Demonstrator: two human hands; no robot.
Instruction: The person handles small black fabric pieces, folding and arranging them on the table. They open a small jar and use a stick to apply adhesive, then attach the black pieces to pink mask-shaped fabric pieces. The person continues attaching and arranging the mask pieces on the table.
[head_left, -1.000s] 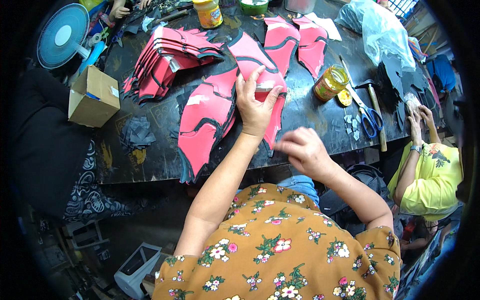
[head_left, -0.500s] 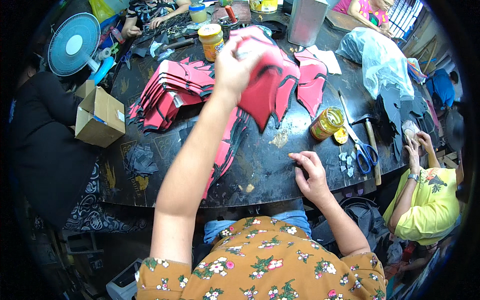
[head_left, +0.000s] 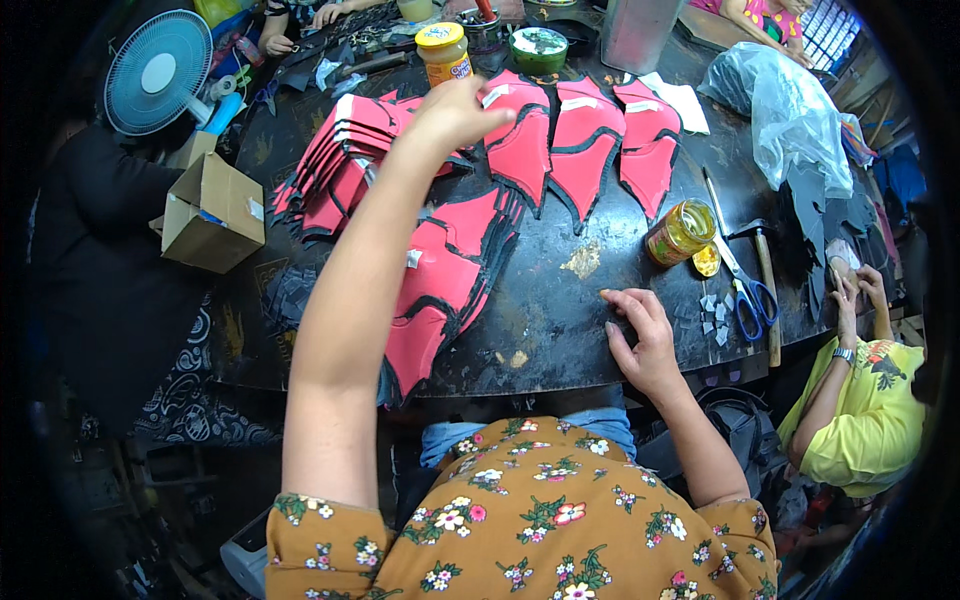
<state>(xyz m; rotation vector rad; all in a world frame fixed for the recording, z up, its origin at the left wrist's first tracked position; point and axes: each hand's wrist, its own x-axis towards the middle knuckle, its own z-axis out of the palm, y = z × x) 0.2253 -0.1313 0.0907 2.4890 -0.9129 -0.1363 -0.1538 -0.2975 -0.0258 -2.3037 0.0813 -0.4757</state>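
My left hand [head_left: 455,120] reaches across the table beside the top of the leftmost of three red, black-edged cut pieces [head_left: 517,135] laid side by side. Its fingers look spread, and nothing shows in them. To the right lie the middle piece [head_left: 584,150] and the right-hand piece [head_left: 648,145], each with a small pale tab near its top. Over the table's near edge rests my right hand [head_left: 647,340], empty, thumb and forefinger apart, with a yellowish smear on one fingertip. One stack of red pieces [head_left: 435,275] lies under my left forearm; another fanned stack [head_left: 345,150] sits beyond it.
Right of centre stand an open glass jar [head_left: 680,233] and its yellow lid [head_left: 706,260], near blue-handled scissors [head_left: 752,305] and a hammer [head_left: 768,290]. A yellow-lidded jar [head_left: 443,55] stands behind my left hand. A cardboard box [head_left: 215,215] is at left. Other people sit around the table.
The red piece that my left hand held raised now lies flat, leftmost in the row. The left hand has come off it, slightly leftward. My view has shifted a little; the right hand stays put.
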